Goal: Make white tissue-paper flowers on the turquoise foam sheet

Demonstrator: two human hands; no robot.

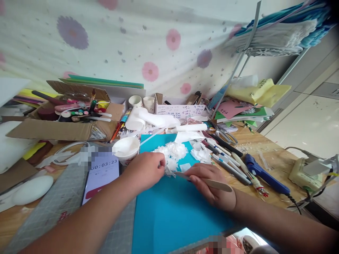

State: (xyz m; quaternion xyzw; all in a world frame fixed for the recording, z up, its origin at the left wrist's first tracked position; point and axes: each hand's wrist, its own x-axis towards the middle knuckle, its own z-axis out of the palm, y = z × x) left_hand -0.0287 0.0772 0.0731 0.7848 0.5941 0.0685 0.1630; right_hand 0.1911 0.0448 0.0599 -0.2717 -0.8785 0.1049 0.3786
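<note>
My right hand (205,181) is closed round a flat wooden craft stick (218,185), whose far end points left toward my left hand. My left hand (147,169) is curled with its fingers pressed together; what they pinch, if anything, is hidden. Both hands are over a blue sheet (169,215). Just beyond them, crumpled white paper pieces (173,151) form a fluffy cluster on the sheet, and a small flat white scrap (184,167) lies near my right fingers. A white paper cup (127,148) with white contents stands beyond my left wrist.
A phone (103,173) showing a timer lies on a grey cutting mat (53,208) at left. Pens (230,165) and a blue glue gun (267,176) lie on the right, near a power socket (304,173). A cardboard box (58,129) of tools stands back left.
</note>
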